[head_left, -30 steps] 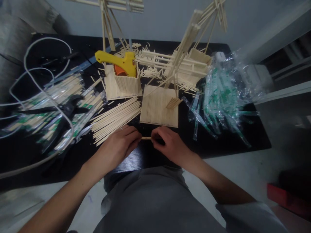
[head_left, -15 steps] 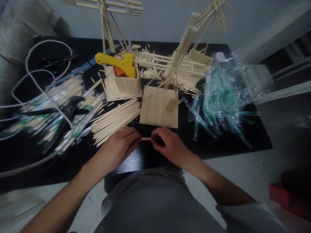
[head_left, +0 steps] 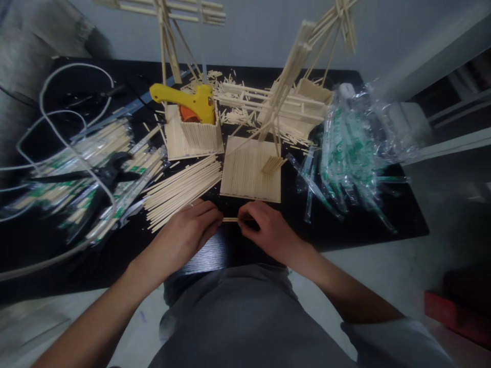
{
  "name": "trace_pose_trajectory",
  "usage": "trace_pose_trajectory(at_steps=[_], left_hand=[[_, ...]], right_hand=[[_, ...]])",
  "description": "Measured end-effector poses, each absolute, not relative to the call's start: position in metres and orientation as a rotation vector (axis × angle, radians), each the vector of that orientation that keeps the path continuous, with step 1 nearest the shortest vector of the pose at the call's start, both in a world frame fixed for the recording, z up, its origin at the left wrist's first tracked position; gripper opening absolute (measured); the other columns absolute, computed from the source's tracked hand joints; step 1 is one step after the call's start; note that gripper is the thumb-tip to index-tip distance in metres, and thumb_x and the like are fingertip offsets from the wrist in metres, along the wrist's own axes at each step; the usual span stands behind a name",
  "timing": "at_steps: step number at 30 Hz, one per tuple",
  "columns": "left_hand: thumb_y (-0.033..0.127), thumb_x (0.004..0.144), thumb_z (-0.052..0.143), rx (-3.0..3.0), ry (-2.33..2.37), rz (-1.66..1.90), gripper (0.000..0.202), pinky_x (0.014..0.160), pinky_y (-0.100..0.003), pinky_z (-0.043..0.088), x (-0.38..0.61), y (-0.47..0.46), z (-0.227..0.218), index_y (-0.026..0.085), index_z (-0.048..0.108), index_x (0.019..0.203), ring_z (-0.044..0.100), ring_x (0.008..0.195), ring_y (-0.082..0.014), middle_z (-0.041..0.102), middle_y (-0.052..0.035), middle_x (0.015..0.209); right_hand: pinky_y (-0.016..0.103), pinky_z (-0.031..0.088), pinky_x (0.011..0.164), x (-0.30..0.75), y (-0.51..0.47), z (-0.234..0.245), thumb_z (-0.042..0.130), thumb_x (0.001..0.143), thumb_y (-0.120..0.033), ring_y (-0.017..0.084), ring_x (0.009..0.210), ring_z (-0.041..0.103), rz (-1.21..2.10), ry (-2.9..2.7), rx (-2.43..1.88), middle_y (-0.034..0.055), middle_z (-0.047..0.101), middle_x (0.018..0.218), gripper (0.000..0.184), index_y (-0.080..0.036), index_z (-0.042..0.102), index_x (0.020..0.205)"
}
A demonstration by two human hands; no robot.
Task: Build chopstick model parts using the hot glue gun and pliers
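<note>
Between my hands, low over the black table's front part, runs a short visible stretch of thin wooden sticks [head_left: 230, 220]. My left hand [head_left: 194, 225] pinches one end and my right hand [head_left: 266, 227] pinches the other; the fingers cover both ends. Just beyond them lies a square panel of wooden sticks [head_left: 249, 171], with a small slatted stick piece [head_left: 273, 164] at its right side. Loose wooden sticks [head_left: 184, 189] lie in a fanned pile against the far side of my left hand.
A yellow glue gun [head_left: 186, 97] rests in a stick-built box [head_left: 201, 135]. Black pliers [head_left: 109, 171] and packaged sticks [head_left: 82, 179] lie left under a white cable [head_left: 71, 140]. Stick frames [head_left: 282, 82] stand at the back. Plastic wrappers [head_left: 349, 148] are heaped right on the black table [head_left: 387, 214].
</note>
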State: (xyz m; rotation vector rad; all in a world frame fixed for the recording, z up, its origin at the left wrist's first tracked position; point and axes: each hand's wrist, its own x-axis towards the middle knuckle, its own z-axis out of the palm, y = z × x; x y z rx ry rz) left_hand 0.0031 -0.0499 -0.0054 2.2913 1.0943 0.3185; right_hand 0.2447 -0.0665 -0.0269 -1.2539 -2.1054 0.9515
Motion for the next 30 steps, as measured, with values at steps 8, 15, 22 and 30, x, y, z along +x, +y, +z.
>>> trace_pose_trajectory(at_steps=[8,15,22,30], left_hand=[[0.025,0.108,0.045,2.297,1.093,0.314,0.029,0.083,-0.036,0.055,0.004,-0.049,-0.003,0.018,0.072,0.104,0.066,0.092,-0.0214,0.07,-0.0082,0.102],[0.023,0.108,0.045,2.311,1.089,0.299,0.026,0.081,-0.036,0.055,0.003,-0.049,-0.004,0.017,0.07,0.101,0.066,0.09,-0.0209,0.069,-0.0079,0.1],[0.027,0.108,0.046,2.288,1.095,0.317,0.028,0.083,-0.037,0.055,0.001,-0.049,-0.005,0.017,0.072,0.103,0.066,0.093,-0.0227,0.07,-0.0089,0.103],[0.031,0.107,0.052,2.267,1.115,0.361,0.023,0.085,-0.038,0.054,-0.011,-0.048,-0.006,0.021,0.073,0.105,0.066,0.094,-0.0226,0.071,-0.0067,0.102]], right_hand=[[0.03,0.049,0.081,0.237,-0.063,-0.026,0.063,0.093,-0.003,0.017,0.086,0.063,0.965,-2.134,-1.233,0.0011,0.065,0.09,0.019,-0.021,0.059,0.092],[0.033,0.049,0.085,0.221,-0.058,-0.029,0.062,0.094,-0.002,0.02,0.094,0.063,0.961,-2.207,-1.159,0.0033,0.067,0.095,0.021,-0.022,0.056,0.096],[0.032,0.049,0.084,0.219,-0.058,-0.028,0.064,0.093,-0.001,0.02,0.093,0.063,0.978,-2.191,-1.173,0.0028,0.066,0.094,0.022,-0.022,0.056,0.095],[0.032,0.049,0.085,0.219,-0.057,-0.026,0.062,0.092,0.0,0.019,0.09,0.062,1.008,-2.172,-1.169,0.0021,0.066,0.093,0.022,-0.021,0.057,0.093]])
